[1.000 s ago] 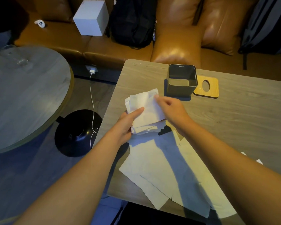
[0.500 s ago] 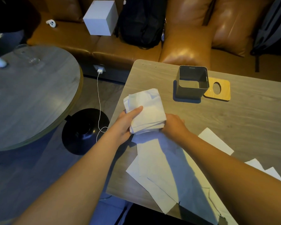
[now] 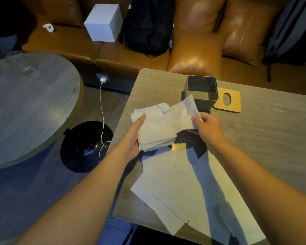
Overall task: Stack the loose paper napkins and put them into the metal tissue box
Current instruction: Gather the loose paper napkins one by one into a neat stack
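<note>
My left hand [image 3: 131, 138] grips a stack of white paper napkins [image 3: 155, 131] from its left side, thumb on top, held above the wooden table [image 3: 263, 138]. My right hand [image 3: 207, 128] pinches a single napkin [image 3: 185, 110] by its right edge and holds it over the stack's right part. The open metal tissue box [image 3: 201, 93] stands upright just behind the napkins. Its wooden lid with an oval hole [image 3: 227, 100] lies flat to the box's right. Several loose napkins [image 3: 184, 188] lie spread on the table under my forearms.
A round grey table [image 3: 28, 110] with a glass [image 3: 19, 61] stands on the left, above a black base [image 3: 86, 145] and a white charging cable [image 3: 102, 117]. Behind, a brown leather sofa [image 3: 196, 50] holds a white cube [image 3: 103, 22] and black backpacks.
My right hand has come up from the loose napkins below the stack with a single napkin and now holds it over the stack. The left hand keeps its grip.
</note>
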